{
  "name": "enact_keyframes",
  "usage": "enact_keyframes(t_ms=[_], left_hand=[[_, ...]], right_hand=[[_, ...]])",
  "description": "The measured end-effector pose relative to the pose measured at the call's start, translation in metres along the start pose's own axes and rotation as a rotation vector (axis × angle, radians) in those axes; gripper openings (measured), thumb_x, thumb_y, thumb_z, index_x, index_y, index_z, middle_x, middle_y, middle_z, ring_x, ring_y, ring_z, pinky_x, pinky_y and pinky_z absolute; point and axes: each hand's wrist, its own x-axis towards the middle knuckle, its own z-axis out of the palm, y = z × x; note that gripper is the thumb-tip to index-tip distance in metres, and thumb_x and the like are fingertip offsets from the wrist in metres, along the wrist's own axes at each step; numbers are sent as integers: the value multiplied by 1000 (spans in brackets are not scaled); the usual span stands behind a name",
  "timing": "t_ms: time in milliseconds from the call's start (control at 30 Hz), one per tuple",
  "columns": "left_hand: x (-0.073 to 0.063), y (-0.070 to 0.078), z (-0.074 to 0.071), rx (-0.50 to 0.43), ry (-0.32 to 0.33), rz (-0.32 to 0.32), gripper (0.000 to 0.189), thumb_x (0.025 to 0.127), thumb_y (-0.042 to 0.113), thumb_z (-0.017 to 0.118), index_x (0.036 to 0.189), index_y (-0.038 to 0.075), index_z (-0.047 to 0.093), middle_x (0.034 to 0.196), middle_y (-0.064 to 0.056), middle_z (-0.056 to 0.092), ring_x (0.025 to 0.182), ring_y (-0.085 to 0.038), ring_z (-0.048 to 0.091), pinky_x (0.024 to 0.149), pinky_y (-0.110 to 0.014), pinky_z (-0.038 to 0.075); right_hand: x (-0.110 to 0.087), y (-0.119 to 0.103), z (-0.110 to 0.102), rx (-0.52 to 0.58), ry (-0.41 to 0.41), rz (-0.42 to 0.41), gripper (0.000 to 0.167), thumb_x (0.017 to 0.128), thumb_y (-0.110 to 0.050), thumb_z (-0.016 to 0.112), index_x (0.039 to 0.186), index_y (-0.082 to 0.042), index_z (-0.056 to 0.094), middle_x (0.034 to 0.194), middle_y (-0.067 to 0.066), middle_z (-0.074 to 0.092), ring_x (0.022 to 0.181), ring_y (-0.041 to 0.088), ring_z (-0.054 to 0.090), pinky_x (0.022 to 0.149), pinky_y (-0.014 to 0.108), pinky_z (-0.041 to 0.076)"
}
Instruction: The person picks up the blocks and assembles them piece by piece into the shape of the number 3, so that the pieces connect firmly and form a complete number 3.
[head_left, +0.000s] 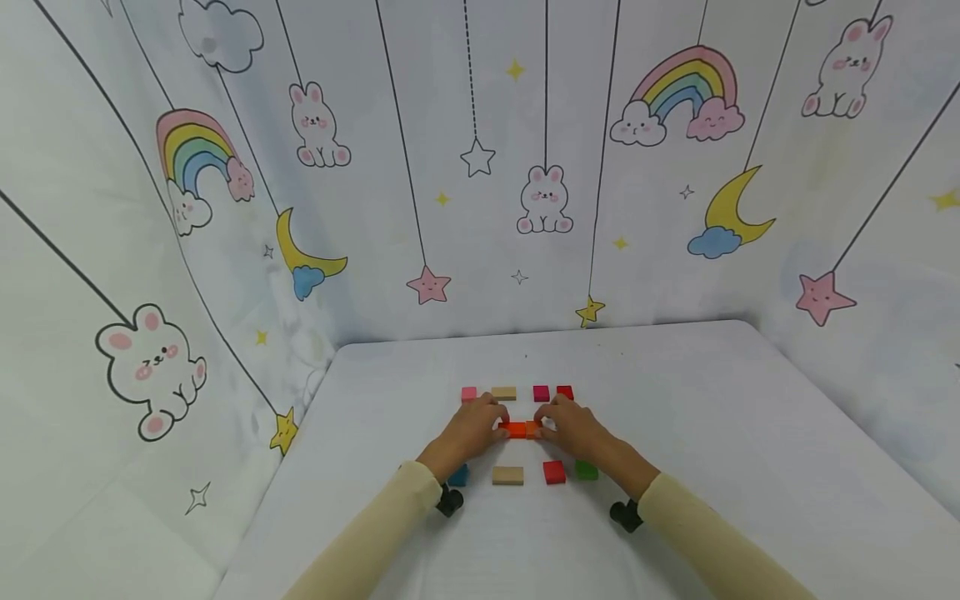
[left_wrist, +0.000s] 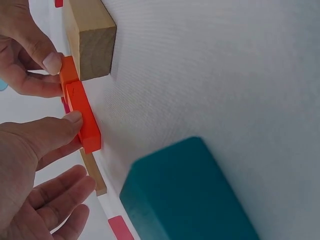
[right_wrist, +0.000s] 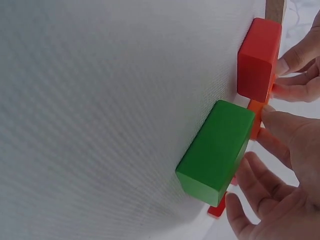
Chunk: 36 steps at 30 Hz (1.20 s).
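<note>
At the middle of the white table, my left hand (head_left: 474, 427) pinches a red-orange block (head_left: 515, 430) between thumb and fingers. My right hand (head_left: 576, 427) pinches an orange block (head_left: 533, 429) from the other side. The two blocks sit end to end in one line, and the left wrist view shows the orange block (left_wrist: 69, 69) right at the end of the red-orange block (left_wrist: 84, 117). The spare fingers of the left hand (left_wrist: 35, 165) spread loosely below its block. Close under the right hand in the right wrist view stands a green block (right_wrist: 217, 150), with a red block (right_wrist: 259, 59) beside it.
Behind the hands lie a pink block (head_left: 468, 393), a wooden block (head_left: 504, 392), a crimson block (head_left: 541, 392) and a red block (head_left: 566, 392). In front are a teal block (head_left: 458, 476) and another wooden block (head_left: 507, 476). A patterned curtain (head_left: 480, 250) hangs behind the table.
</note>
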Motion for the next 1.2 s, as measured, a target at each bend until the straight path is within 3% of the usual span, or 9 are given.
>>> enact_keyframes(t_ms=[267, 733, 967, 1200], left_hand=[[0, 1, -1, -12, -4, -2, 19, 99, 28, 77, 114, 16, 77, 121, -6, 66, 108, -21, 64, 100, -37, 57], [0, 2, -3, -15, -4, 10, 20, 97, 26, 79, 113, 15, 78, 118, -6, 68, 106, -22, 64, 99, -38, 57], [1, 2, -3, -2, -18, 5, 21, 96, 27, 80, 113, 15, 78, 115, -6, 68, 103, -20, 64, 98, -36, 57], [2, 2, -3, 7, -25, 3, 21, 97, 29, 79, 113, 15, 78, 114, -6, 69, 101, -19, 63, 96, -35, 57]], right_hand=[[0, -2, 2, 6, 9, -3, 26, 91, -28, 85, 114, -18, 76, 103, 4, 62, 97, 18, 59, 82, 45, 57], [-2, -1, -2, 39, 1, -5, 25, 92, -27, 84, 113, -17, 76, 108, 5, 63, 103, 20, 61, 89, 53, 56], [-1, 4, -4, 38, 1, -8, 33, 93, -29, 82, 122, -16, 74, 123, 10, 64, 114, 25, 63, 99, 64, 52], [7, 19, -17, 39, 40, -25, 33, 97, -30, 79, 124, -12, 72, 118, 10, 64, 107, 24, 64, 93, 57, 56]])
